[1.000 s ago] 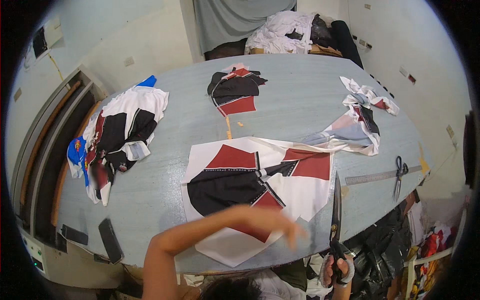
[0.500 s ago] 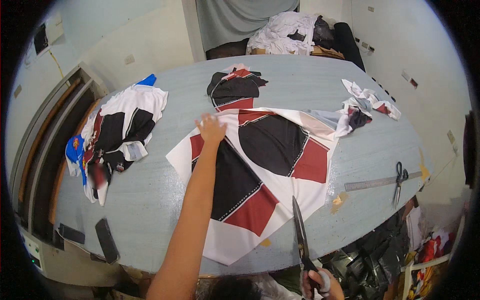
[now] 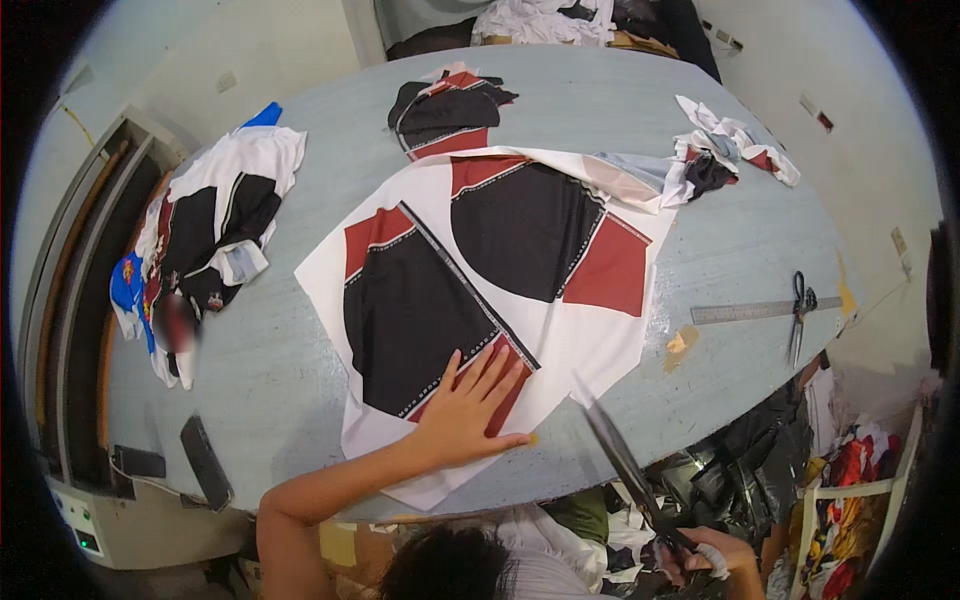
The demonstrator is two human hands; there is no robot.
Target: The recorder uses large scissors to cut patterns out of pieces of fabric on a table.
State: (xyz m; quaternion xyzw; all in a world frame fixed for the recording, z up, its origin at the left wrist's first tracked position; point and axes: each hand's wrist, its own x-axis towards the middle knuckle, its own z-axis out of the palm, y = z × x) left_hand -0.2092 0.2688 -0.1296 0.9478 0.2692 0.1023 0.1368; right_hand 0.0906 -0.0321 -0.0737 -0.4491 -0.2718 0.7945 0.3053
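A large printed fabric sheet (image 3: 610, 345), white with black and dark red panels, lies spread over the grey-blue table. My left hand (image 3: 470, 405) rests flat near its front edge, fingers spread across a dark red panel. At the lower right my right hand (image 3: 708, 560), with white wrapping on a finger, grips the handles of long dark scissors (image 3: 622, 462). Their blades point up and left, with the tip close to the fabric's right front edge. Whether the tip touches the cloth I cannot tell. Far back, part of the sheet is bunched and folded over.
Cut pieces (image 3: 450, 110) lie behind the sheet; a garment pile (image 3: 225, 215) is at left and scraps (image 3: 735, 150) at far right. A steel ruler (image 3: 745, 312) lies under other scissors (image 3: 798, 310). Two black blocks (image 3: 205, 462) sit front left; black plastic (image 3: 740, 480) lies below the table edge.
My left hand has moved from the sheet's far left part down to its near edge, and the sheet lies flatter there. My right hand has shifted right with the scissors. The view has tilted down.
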